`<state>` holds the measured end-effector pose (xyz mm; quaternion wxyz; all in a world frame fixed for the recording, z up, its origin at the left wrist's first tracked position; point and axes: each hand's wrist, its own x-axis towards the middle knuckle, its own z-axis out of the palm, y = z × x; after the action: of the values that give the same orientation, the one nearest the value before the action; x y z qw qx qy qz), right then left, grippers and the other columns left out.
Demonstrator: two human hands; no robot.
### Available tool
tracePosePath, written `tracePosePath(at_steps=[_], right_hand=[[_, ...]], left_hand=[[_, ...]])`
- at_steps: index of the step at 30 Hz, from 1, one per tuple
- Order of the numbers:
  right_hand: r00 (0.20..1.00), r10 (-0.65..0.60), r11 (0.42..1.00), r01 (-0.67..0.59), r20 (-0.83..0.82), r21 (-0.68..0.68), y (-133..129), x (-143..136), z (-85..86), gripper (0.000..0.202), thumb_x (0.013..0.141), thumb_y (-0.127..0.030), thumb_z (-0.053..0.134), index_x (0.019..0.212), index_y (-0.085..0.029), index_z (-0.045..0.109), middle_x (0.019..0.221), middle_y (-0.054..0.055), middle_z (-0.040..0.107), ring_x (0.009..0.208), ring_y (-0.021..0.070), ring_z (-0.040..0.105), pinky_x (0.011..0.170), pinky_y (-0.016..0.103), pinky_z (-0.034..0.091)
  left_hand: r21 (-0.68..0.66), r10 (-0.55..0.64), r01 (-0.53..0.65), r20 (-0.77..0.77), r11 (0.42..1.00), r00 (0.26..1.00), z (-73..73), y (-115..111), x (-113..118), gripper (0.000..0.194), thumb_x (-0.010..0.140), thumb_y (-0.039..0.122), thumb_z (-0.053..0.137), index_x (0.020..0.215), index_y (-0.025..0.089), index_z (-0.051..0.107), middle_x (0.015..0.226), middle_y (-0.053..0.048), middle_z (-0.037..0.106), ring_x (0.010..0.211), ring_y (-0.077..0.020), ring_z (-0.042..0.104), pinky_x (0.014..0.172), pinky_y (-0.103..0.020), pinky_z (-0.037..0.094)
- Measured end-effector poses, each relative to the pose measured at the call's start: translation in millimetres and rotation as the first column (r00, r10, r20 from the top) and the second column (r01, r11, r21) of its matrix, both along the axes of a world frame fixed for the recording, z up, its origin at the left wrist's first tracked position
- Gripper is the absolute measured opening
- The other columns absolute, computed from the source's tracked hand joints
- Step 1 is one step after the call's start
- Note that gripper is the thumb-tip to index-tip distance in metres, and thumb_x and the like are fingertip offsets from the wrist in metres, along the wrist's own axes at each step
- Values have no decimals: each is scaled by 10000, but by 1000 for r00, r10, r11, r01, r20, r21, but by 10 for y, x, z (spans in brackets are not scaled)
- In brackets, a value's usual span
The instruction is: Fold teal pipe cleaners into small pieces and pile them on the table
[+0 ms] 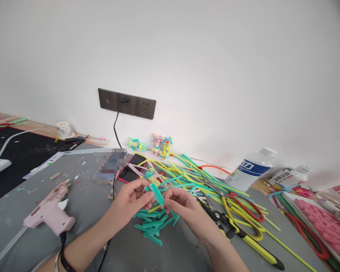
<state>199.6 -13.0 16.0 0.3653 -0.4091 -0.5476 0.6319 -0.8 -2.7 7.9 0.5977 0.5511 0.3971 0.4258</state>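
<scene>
Between my two hands is a folded teal pipe cleaner (158,195), bent into a short flat strip. My left hand (134,197) pinches its left side with thumb and forefinger. The fingers of my right hand (183,207) are closed at its right end. Just below lies a loose pile of short folded teal pipe cleaners (153,227). Behind my fingers is a small figure of yellow and teal pipe cleaner (149,175), partly hidden. Long yellow and teal pipe cleaners (192,175) spread out behind and to the right.
A pink glue gun (49,213) lies at left. Yellow-handled pliers (252,245) and red-handled scissors (248,207) lie at right, near a bottle (251,168). A phone (132,168) rests behind my left hand. Small pipe-cleaner figures (161,145) stand by the wall.
</scene>
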Motion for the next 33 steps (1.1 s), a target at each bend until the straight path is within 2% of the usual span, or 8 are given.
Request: tracePosePath(at_steps=[8,12,15,20,22,26,29,33], right_hand=[[1000,-3,1000,3,2,12,6,3,26,374,821,-512,736,733,-175,602,677,-22,550,672,138,508,662,256,376],[999,-50,999,49,23,23,30,67,43,378,830,-530,721,751,-185,590,694,-12,575,666,144,496,660,264,378],[998,-49,999,48,40,23,43,126,33,367,847,-532,705,782,-189,591,696,0,607,659,149,504,654,270,389],[992,2,999,-7,128,36,50,119,11,381,855,-552,682,778,-188,599,635,-23,545,614,135,470,612,260,365],[987,22,999,-29,162,41,49,88,8,409,839,-574,685,745,-189,581,616,-35,493,587,125,426,571,254,321],[982,46,997,-57,185,55,45,50,-5,434,832,-588,684,722,-184,571,607,-46,445,567,111,379,536,249,277],[990,-8,997,-3,138,81,43,42,-12,406,837,-569,696,762,-183,598,633,-26,522,605,128,471,587,255,375],[996,-82,990,77,37,120,35,23,-7,346,815,-517,750,835,-192,635,801,12,610,715,155,578,673,274,456]], left_hand=[[22,-27,28,-45,999,999,-5,9,-10,249,862,419,671,875,173,635,669,10,610,590,-132,546,583,-232,474],[113,-14,35,-179,993,984,-60,8,-10,222,891,394,625,914,179,675,788,-17,623,701,-159,564,627,-231,475],[164,-41,100,-329,981,943,-71,3,4,208,879,362,623,932,177,703,855,-44,646,726,-178,573,613,-242,453],[336,84,51,-375,940,923,-32,9,-19,252,827,322,702,1058,220,707,973,-54,698,782,-196,586,666,-255,451],[371,88,66,-385,926,919,-30,21,-38,237,827,282,709,1059,240,716,961,-39,719,786,-192,590,676,-251,443],[385,47,121,-400,915,915,-54,45,-46,113,837,232,690,931,223,753,851,-23,727,712,-164,591,616,-235,403],[370,45,122,-413,921,910,-46,50,-26,75,824,234,695,824,202,763,775,-21,705,677,-157,574,609,-239,386],[273,11,103,-387,957,922,9,27,6,94,811,258,690,803,189,753,735,-19,697,675,-165,567,620,-248,389]])
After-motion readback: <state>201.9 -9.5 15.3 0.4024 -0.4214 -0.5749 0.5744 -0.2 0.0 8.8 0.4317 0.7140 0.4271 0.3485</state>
